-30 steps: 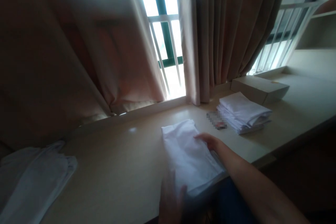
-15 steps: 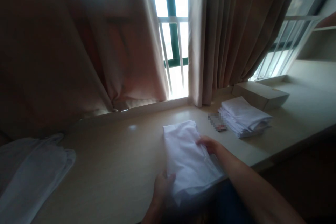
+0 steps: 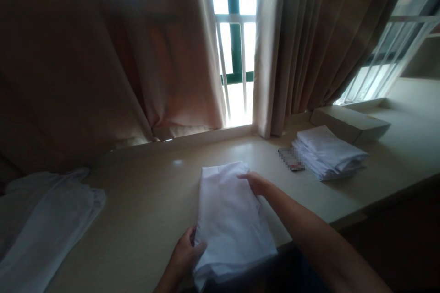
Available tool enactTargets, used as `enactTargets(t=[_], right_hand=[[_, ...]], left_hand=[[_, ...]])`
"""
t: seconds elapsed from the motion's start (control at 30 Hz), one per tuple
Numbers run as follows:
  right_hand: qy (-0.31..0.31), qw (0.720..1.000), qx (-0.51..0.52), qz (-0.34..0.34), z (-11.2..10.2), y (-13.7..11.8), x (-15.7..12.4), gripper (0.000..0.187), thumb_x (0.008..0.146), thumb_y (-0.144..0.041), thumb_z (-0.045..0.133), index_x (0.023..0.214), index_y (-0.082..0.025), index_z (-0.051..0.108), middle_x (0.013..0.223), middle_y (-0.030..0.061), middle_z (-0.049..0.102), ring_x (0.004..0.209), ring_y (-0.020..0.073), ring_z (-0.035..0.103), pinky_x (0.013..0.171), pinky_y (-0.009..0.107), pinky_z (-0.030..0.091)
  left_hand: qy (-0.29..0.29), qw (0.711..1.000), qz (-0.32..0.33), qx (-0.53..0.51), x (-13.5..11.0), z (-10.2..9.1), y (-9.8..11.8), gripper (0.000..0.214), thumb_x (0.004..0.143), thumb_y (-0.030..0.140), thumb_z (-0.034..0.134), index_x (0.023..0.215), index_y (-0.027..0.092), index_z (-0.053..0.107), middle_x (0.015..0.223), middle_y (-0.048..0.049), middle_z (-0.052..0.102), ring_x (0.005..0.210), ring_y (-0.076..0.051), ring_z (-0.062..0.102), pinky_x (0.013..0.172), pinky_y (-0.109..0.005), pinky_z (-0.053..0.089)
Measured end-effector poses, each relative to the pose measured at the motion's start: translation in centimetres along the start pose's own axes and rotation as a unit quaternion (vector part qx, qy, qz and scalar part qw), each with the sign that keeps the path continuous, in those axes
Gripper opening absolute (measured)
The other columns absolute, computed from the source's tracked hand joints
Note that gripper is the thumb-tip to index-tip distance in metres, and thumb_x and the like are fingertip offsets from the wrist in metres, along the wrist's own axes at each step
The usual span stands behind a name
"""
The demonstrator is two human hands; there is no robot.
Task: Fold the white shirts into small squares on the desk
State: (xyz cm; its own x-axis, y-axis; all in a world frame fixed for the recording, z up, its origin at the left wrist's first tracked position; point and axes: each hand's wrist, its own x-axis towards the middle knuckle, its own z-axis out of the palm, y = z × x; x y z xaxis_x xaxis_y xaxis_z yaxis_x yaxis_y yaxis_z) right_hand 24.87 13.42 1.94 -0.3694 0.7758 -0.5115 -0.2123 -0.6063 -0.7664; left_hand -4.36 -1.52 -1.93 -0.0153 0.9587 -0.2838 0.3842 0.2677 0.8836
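Observation:
A folded white cloth (image 3: 228, 217) lies on the pale table (image 3: 144, 210), reaching past its near edge. My left hand (image 3: 184, 254) grips the cloth's near left corner, thumb on top and fingers curled under. My right hand (image 3: 256, 183) rests on the cloth's far right edge with fingers bent onto the fabric, pinching it.
A stack of folded white cloths (image 3: 330, 153) sits at the right, beside a small dark flat object (image 3: 290, 159) and a pale box (image 3: 350, 123). Loose white fabric (image 3: 44, 224) is heaped at the left. Curtains (image 3: 302, 36) and a barred window (image 3: 235, 46) stand behind.
My left hand has come up onto the cloth's near left corner and taken hold of it. The cloth has shifted slightly left and turned; the view has panned right.

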Motion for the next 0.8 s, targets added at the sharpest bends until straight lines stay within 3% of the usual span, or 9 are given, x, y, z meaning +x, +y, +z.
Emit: enactTargets(t=[0.17, 0.37, 0.53, 0.67, 0.73, 0.8], right_hand=[[0.050, 0.997, -0.027, -0.059, 1.1, -1.9, 1.1, 0.020, 0.073, -0.021, 0.071, 0.088, -0.012, 0.062, 0.074, 0.0057, 0.068, 0.064, 0.0167, 0.065, 0.065, 0.031, 0.056], [0.061, 0.987, -0.059, -0.135, 1.2, -3.2, 0.8, 0.027, 0.063, -0.016, 0.072, 0.089, -0.012, 0.065, 0.078, 0.0052, 0.069, 0.067, 0.0170, 0.063, 0.061, 0.026, 0.051], [0.109, 0.982, -0.093, -0.123, -1.1, -2.6, 1.9, 0.017, 0.060, -0.014, 0.069, 0.076, -0.012, 0.064, 0.059, 0.0013, 0.062, 0.052, 0.0133, 0.055, 0.051, 0.023, 0.043], [0.123, 0.982, -0.110, -0.092, -2.3, -1.4, 2.7, 0.013, 0.063, -0.015, 0.066, 0.075, -0.012, 0.063, 0.061, 0.0032, 0.062, 0.054, 0.0151, 0.056, 0.053, 0.025, 0.044], [0.116, 0.983, -0.110, -0.087, -2.5, -1.2, 2.8, 0.015, 0.064, -0.016, 0.066, 0.078, -0.012, 0.063, 0.067, 0.0054, 0.065, 0.059, 0.0166, 0.059, 0.056, 0.026, 0.046], [0.105, 0.985, -0.105, -0.085, -2.5, -1.2, 2.7, 0.018, 0.063, -0.017, 0.067, 0.081, -0.013, 0.064, 0.073, 0.0065, 0.067, 0.063, 0.0179, 0.061, 0.058, 0.027, 0.048]], left_hand=[[-0.071, 0.995, -0.026, -0.072, -0.3, -0.3, 1.0, 0.055, 0.055, 0.024, 0.075, 0.106, 0.015, 0.061, 0.108, -0.0112, 0.070, 0.097, -0.027, 0.066, 0.082, -0.031, 0.053], [-0.136, 0.989, -0.036, -0.038, 0.4, -0.8, 2.7, 0.058, 0.062, 0.052, 0.073, 0.103, 0.012, 0.065, 0.104, -0.0118, 0.071, 0.093, -0.026, 0.066, 0.077, -0.031, 0.053], [-0.118, 0.991, -0.014, 0.057, 1.2, -0.5, 3.0, 0.058, 0.067, 0.060, 0.065, 0.100, 0.012, 0.066, 0.099, -0.0091, 0.072, 0.088, -0.026, 0.066, 0.073, -0.030, 0.051], [-0.149, 0.982, 0.011, 0.114, 1.4, -0.7, 3.2, 0.052, 0.072, 0.060, 0.060, 0.100, 0.017, 0.065, 0.098, -0.0059, 0.072, 0.084, -0.023, 0.066, 0.070, -0.028, 0.048], [-0.097, 0.976, 0.021, 0.192, 2.4, -1.0, 3.8, 0.049, 0.072, 0.061, 0.058, 0.093, 0.018, 0.066, 0.093, -0.0060, 0.072, 0.083, -0.023, 0.065, 0.069, -0.027, 0.046], [0.010, 0.969, 0.040, 0.245, 4.5, -1.2, 5.0, 0.044, 0.074, 0.060, 0.056, 0.088, 0.019, 0.064, 0.085, -0.0070, 0.071, 0.080, -0.023, 0.065, 0.070, -0.029, 0.045]])
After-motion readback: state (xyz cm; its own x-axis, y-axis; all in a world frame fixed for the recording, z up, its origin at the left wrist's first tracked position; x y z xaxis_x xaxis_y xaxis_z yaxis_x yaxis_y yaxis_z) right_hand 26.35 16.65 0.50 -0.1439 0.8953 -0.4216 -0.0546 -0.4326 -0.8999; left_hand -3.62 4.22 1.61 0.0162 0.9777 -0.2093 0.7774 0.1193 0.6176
